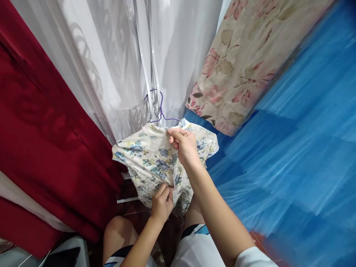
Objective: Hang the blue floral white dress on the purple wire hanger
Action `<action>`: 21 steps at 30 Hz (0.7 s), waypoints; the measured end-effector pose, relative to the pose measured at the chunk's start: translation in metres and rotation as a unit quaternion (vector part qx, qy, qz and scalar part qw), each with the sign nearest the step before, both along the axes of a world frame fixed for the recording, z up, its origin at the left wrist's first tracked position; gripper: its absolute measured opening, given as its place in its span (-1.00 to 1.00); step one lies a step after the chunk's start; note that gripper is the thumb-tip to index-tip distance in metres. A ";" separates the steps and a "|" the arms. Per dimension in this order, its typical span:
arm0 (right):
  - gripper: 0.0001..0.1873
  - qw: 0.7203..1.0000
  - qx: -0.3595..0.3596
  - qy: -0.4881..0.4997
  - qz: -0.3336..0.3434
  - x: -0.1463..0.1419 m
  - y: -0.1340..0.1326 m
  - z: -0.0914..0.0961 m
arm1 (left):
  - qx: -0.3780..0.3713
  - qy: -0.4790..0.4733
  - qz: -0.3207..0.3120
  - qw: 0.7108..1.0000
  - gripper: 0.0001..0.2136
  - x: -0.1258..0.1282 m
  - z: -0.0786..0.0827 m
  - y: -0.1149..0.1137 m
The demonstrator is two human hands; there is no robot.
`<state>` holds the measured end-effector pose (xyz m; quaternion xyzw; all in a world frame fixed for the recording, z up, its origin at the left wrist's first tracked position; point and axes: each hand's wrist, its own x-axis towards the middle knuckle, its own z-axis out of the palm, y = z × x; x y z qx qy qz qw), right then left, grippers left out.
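Note:
A cream short-sleeved top [139, 155] with blue and yellow flowers hangs in front of me. It is on a purple hanger [161, 111], whose hook catches among thin white straps. My right hand [185, 144] is closed in a pinch on the top near the neckline, just below the hanger. Lower down, my left hand [162, 202] pinches the same front where a crease or seam runs down the middle. Between the two hands the cloth is drawn fairly straight. The lower end of the top falls in folds over my knees.
White curtains [105, 74] hang behind the top. To the left is a dark red cloth [55, 141]. On the right are a beige cloth with pink flowers [230, 74] and a big blue tulle fabric [292, 159]. A grey plastic object [80, 248] stands at the lower left.

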<state>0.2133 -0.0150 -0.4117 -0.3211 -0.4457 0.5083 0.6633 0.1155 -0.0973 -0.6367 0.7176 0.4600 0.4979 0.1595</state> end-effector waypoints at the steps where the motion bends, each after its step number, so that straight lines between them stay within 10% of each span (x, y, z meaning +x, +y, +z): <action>1: -0.86 1.000 0.005 -0.012 0.003 0.000 0.001 -0.001 | -0.004 0.005 -0.006 1.000 -0.78 -0.003 0.000 0.001; 4: -0.83 0.998 0.016 -0.065 0.017 0.003 -0.003 -0.010 | 0.009 -0.007 -0.006 1.000 -0.85 -0.015 0.026 0.006; 8: -0.82 0.992 0.024 -0.124 0.017 0.010 -0.017 -0.021 | 0.116 -0.071 0.073 0.988 -0.68 -0.029 0.114 0.029; 13: -0.80 0.984 0.049 -0.169 0.007 0.014 -0.020 -0.018 | 0.194 0.034 0.018 0.980 -0.80 -0.032 0.205 0.064; 21: -0.80 0.973 0.030 -0.229 -0.017 0.010 -0.007 -0.063 | 0.264 -0.121 0.169 0.942 -0.82 -0.080 0.233 0.091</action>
